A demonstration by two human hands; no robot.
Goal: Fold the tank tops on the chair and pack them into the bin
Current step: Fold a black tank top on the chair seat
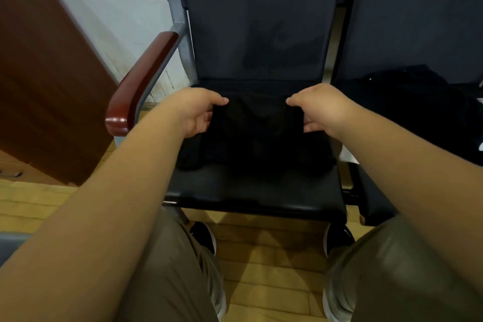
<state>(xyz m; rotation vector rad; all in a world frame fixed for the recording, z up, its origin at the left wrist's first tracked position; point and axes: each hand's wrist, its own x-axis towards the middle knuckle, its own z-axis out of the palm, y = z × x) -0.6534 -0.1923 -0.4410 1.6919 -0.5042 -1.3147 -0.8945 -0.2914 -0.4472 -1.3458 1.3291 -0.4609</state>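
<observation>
while both hands grip it, the black top point(256, 138) lies flat on the chair point(248, 191), straight ahead of the person and between the two wrists. the left hand point(198, 112) pinches the far left corner, thumb on top and fingers curled under the cloth. the right hand point(321, 110) pinches the far right corner the same way. the hands sit level with each other, so neither is nearer, and the held edge is the one closest to the backrest. the top's long axis runs left to right across the seat, with its near edge loose toward the person's knees. judging from this, the fold in hand would bring the far edge toward the near one, both hands travelling together to keep it straight. no bin shows in view, so where it stands cannot be told. on the next seat point(376, 196) to the right lies a dark heap point(407, 91) of cloth, likely more tops, though black on black hides the detail.
</observation>
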